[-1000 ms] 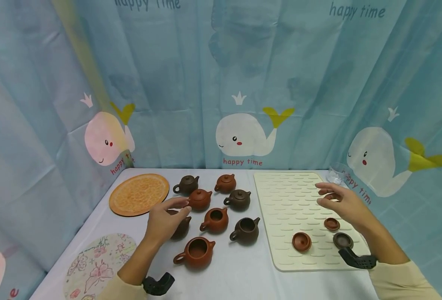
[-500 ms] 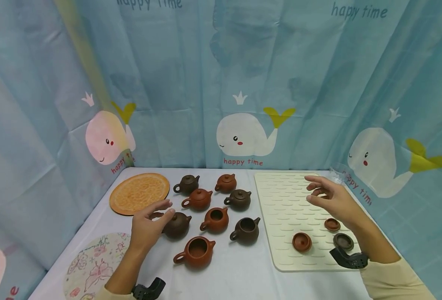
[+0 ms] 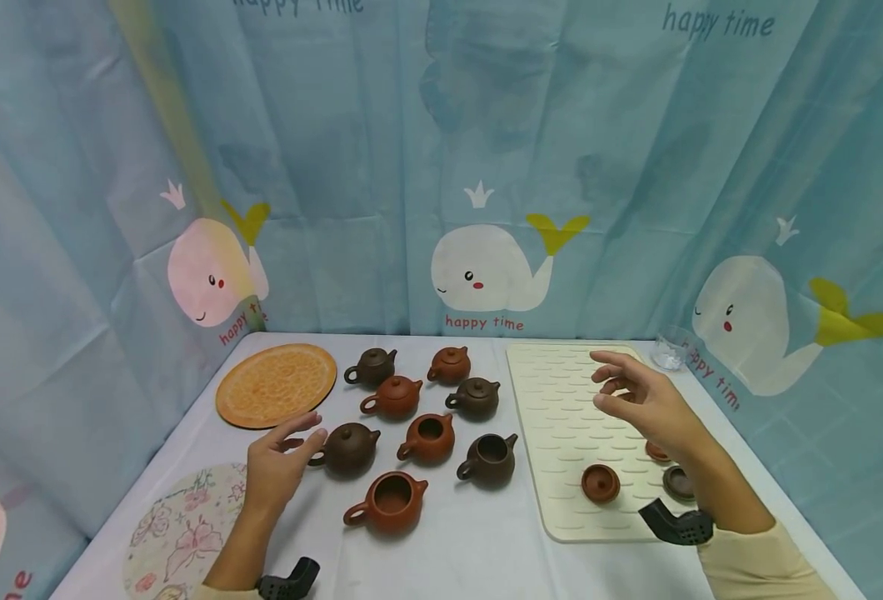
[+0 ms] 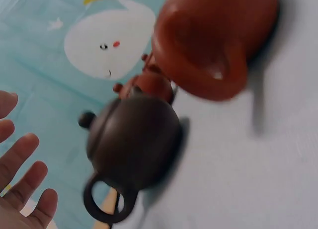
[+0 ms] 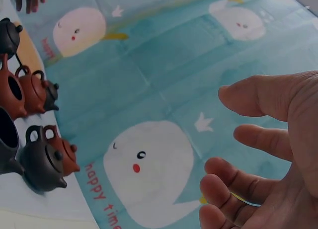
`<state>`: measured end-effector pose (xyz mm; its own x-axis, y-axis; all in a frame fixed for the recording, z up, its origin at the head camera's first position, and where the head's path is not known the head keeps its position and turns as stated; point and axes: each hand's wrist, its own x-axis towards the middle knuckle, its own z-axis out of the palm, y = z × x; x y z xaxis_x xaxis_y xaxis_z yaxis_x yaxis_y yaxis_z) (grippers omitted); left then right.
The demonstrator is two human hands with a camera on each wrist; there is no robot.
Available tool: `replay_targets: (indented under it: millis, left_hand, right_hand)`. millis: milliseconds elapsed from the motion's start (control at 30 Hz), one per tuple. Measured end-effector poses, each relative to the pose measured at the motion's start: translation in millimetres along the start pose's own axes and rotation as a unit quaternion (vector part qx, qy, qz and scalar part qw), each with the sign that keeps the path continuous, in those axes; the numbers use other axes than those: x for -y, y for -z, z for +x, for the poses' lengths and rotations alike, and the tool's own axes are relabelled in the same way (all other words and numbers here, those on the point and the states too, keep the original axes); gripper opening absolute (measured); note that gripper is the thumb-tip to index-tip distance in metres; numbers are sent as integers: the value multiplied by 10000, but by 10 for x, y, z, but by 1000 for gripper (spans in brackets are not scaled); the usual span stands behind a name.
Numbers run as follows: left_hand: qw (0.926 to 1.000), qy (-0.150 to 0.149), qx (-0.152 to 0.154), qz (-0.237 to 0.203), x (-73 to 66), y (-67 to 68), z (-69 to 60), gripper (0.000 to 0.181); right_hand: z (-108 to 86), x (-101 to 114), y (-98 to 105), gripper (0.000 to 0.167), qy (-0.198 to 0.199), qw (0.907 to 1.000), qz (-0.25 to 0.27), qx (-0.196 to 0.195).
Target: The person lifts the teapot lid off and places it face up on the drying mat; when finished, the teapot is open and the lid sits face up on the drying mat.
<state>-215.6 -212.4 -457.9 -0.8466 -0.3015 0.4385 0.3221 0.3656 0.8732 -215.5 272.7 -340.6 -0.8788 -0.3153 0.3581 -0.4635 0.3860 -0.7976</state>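
My left hand (image 3: 276,467) hovers beside the handle of a lidded dark brown teapot (image 3: 350,450), fingers loosely bent around nothing. The left wrist view shows that dark teapot (image 4: 136,142) apart from the fingertips. Over the cream mat (image 3: 554,417) hangs my right hand (image 3: 647,404), relaxed and holding nothing. Three teapots lack lids: a large red one (image 3: 400,508), a smaller red one (image 3: 430,442) and a dark one (image 3: 490,471). On the mat lie a red lid (image 3: 601,483), a small red lid (image 3: 656,452) and a dark lid (image 3: 677,483), the last two partly hidden by my right arm.
Farther back stand several lidded teapots, among them a red one (image 3: 396,400) and a dark one (image 3: 477,400). An orange round mat (image 3: 276,385) is at back left, a floral round mat (image 3: 187,533) at front left. A clear cup (image 3: 670,350) stands at back right.
My left hand has moved left and toward me, from over the dark lidded teapot to beside it. My right hand has drifted left over the mat. The teapots and lids have stayed put.
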Motion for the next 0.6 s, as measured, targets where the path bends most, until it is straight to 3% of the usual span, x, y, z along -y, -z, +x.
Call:
replay_targets:
  millis: [200,400,600]
  left_hand:
    - [9988,467,56,-131,206,22,-29,29]
    - [9977,584,335,-80,400,18,-47,31]
    - [9942,986,406,-123,504,10,-75,26]
  right_hand:
    - [32,49,-64,54,65,9999,81,37]
    - [84,136,-137,54,23,9998,149,158]
    - [202,256,-253,52,148,9988,298,346]
